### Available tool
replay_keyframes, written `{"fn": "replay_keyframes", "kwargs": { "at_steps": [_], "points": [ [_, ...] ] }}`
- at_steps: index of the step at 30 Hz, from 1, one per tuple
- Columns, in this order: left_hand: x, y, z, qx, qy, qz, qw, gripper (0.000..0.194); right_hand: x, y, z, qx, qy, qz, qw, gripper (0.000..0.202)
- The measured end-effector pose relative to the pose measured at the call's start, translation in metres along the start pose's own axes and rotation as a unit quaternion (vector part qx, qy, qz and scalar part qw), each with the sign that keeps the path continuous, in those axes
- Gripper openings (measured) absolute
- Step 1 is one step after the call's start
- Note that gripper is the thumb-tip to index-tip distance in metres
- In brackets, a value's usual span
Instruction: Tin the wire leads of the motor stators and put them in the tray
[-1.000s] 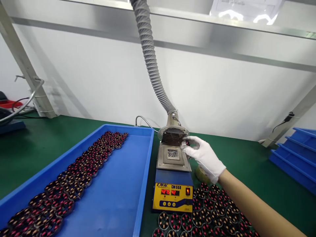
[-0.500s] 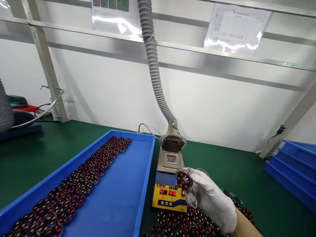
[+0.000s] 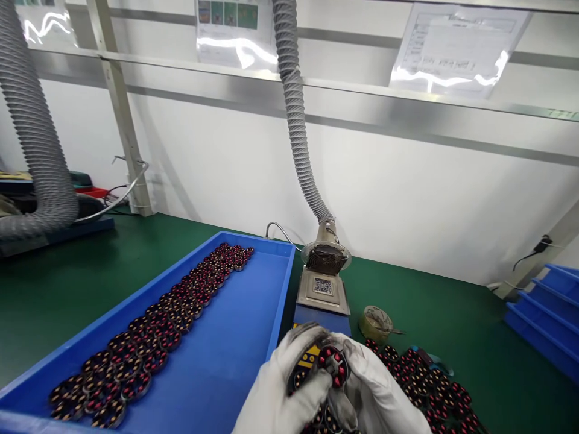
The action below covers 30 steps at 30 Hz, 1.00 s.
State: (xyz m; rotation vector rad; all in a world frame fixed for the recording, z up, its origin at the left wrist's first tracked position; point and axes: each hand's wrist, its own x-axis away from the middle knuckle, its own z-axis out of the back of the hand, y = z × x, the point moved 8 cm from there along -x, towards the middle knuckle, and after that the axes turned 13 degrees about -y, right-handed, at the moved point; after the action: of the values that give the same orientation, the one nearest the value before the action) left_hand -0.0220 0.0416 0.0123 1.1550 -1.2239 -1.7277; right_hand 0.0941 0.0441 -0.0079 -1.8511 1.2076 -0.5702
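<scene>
My right hand (image 3: 377,386), in a white glove, grips a round black part (image 3: 335,366) with red segments around its dark middle. My left hand (image 3: 284,386), gloved too, reaches it from the left, its thumb over the part's middle and its forefinger curved to the part's upper edge. Dark smudges mark both gloves' fingertips. Behind the hands stands a heating plate (image 3: 322,288) on a blue and yellow base, its display hidden by the gloves. More such round parts (image 3: 434,392) lie to the right and below the hands.
A long blue tray (image 3: 275,313) at left holds rows of round parts (image 3: 172,313). A grey duct (image 3: 298,120) comes down to a hood (image 3: 326,256) behind the plate. Right of it sits a small tub (image 3: 375,325) with a thin tool. Blue trays (image 3: 545,319) are stacked far right.
My right hand has drawn the round part down and nearer. My left hand has come into view and met it there. The camera has turned somewhat to the left.
</scene>
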Motion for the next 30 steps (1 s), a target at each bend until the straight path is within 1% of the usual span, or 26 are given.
{"fn": "replay_keyframes", "kwargs": {
  "at_steps": [2, 3, 5, 7, 8, 11, 12, 13, 15, 16, 17, 18, 19, 20, 21, 22, 23, 24, 25, 26, 27, 28, 30],
  "points": [
    [-0.007, -0.005, -0.011, 0.149, -0.039, 0.039, 0.987, 0.027, 0.000, 0.002, -0.003, 0.023, -0.007, -0.003, 1.000, 0.027],
    [-0.008, -0.008, -0.015, 0.214, -0.043, 0.052, 0.974, 0.025, -0.001, 0.004, -0.004, 0.028, -0.015, -0.004, 0.999, 0.028],
    [-0.007, -0.013, -0.018, 0.299, -0.021, 0.071, 0.951, 0.021, -0.003, 0.010, -0.005, 0.022, -0.031, -0.011, 0.999, 0.030],
    [-0.003, -0.017, -0.018, 0.327, 0.015, 0.070, 0.942, 0.018, -0.004, 0.015, -0.002, 0.013, -0.026, -0.005, 1.000, 0.032],
    [-0.001, -0.017, -0.018, 0.329, 0.028, 0.058, 0.942, 0.018, -0.005, 0.017, 0.001, 0.014, -0.014, 0.005, 1.000, 0.033],
    [-0.001, -0.012, -0.018, 0.337, 0.038, 0.016, 0.941, 0.016, -0.003, 0.020, 0.009, 0.030, 0.020, 0.022, 0.999, 0.030],
    [-0.002, -0.012, -0.016, 0.348, 0.044, 0.009, 0.936, 0.016, -0.003, 0.022, 0.010, 0.034, 0.019, 0.017, 0.999, 0.029],
    [-0.003, -0.013, -0.011, 0.360, 0.062, 0.002, 0.931, 0.016, -0.002, 0.025, 0.011, 0.034, 0.012, 0.004, 0.999, 0.028],
    [-0.003, -0.017, 0.010, 0.370, 0.134, -0.018, 0.919, 0.018, 0.001, 0.028, 0.013, 0.041, 0.000, -0.019, 0.999, 0.027],
    [0.000, -0.019, 0.023, 0.364, 0.177, -0.031, 0.914, 0.020, 0.003, 0.028, 0.015, 0.047, -0.001, -0.023, 0.999, 0.028],
    [0.003, -0.021, 0.033, 0.356, 0.206, -0.037, 0.911, 0.020, 0.005, 0.026, 0.017, 0.053, 0.001, -0.021, 0.998, 0.029],
    [0.006, -0.022, 0.042, 0.337, 0.221, -0.038, 0.914, 0.019, 0.007, 0.024, 0.019, 0.057, 0.008, -0.014, 0.998, 0.032],
    [0.008, -0.020, 0.046, 0.299, 0.207, -0.035, 0.931, 0.016, 0.008, 0.022, 0.021, 0.057, 0.014, -0.005, 0.998, 0.034],
    [0.010, -0.016, 0.047, 0.243, 0.178, -0.029, 0.953, 0.015, 0.008, 0.020, 0.021, 0.052, 0.016, 0.000, 0.999, 0.037],
    [0.012, -0.011, 0.045, 0.164, 0.139, -0.026, 0.976, 0.015, 0.008, 0.020, 0.020, 0.041, 0.013, -0.002, 0.999, 0.038],
    [0.015, -0.003, 0.039, 0.064, 0.088, -0.031, 0.994, 0.018, 0.007, 0.021, 0.017, 0.029, 0.007, -0.007, 1.000, 0.038],
    [0.017, 0.005, 0.030, -0.045, 0.033, -0.042, 0.998, 0.025, 0.005, 0.023, 0.015, 0.017, 0.000, -0.014, 1.000, 0.037],
    [0.019, 0.013, 0.020, -0.149, -0.014, -0.058, 0.987, 0.035, 0.004, 0.026, 0.012, 0.007, -0.008, -0.023, 1.000, 0.035],
    [0.021, 0.018, 0.011, -0.239, -0.046, -0.074, 0.967, 0.043, 0.003, 0.029, 0.011, 0.000, -0.013, -0.029, 0.999, 0.034],
    [0.023, 0.023, 0.003, -0.320, -0.071, -0.094, 0.940, 0.048, 0.003, 0.033, 0.011, -0.003, -0.014, -0.031, 0.999, 0.033],
    [0.023, 0.025, -0.004, -0.392, -0.090, -0.112, 0.909, 0.048, 0.004, 0.036, 0.014, 0.002, -0.008, -0.030, 1.000, 0.032],
    [0.022, 0.027, -0.010, -0.451, -0.098, -0.129, 0.878, 0.046, 0.005, 0.039, 0.019, 0.014, 0.005, -0.025, 1.000, 0.031],
    [0.020, 0.027, -0.017, -0.529, -0.103, -0.160, 0.827, 0.038, 0.009, 0.045, 0.033, 0.046, 0.036, -0.012, 0.998, 0.027]
  ]
}}
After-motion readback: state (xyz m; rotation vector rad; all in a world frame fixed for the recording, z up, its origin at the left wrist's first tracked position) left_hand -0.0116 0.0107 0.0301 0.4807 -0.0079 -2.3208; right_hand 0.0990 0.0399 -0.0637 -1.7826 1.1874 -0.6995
